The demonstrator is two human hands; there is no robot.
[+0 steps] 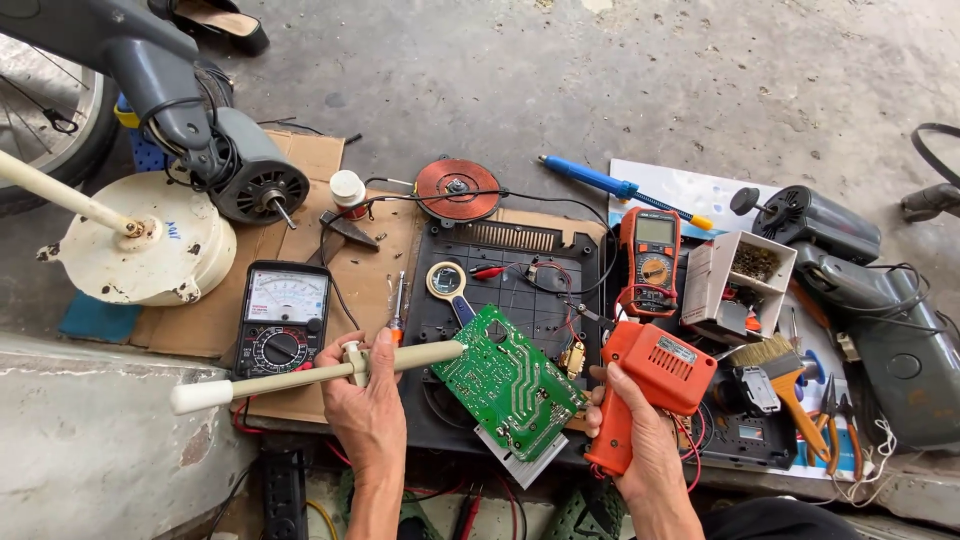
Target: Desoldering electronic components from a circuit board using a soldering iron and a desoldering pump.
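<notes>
A cream rod point(300, 375) is gripped by the left hand point(368, 400), fingers wrapped tight around it, just below the black analog meter point(282, 318). The rod's tip is laid on the tilted green circuit board point(508, 382) at centre. Further right, an orange soldering gun point(645, 390) is clamped in the right hand point(640, 430), below the orange multimeter point(650, 258).

Glossy green circuit board point(508, 382) with ribbed metal fins; matt orange plastic soldering gun point(648, 390); smooth cream plastic rod point(300, 377); rough concrete floor point(560, 80); creased cardboard point(350, 270).
</notes>
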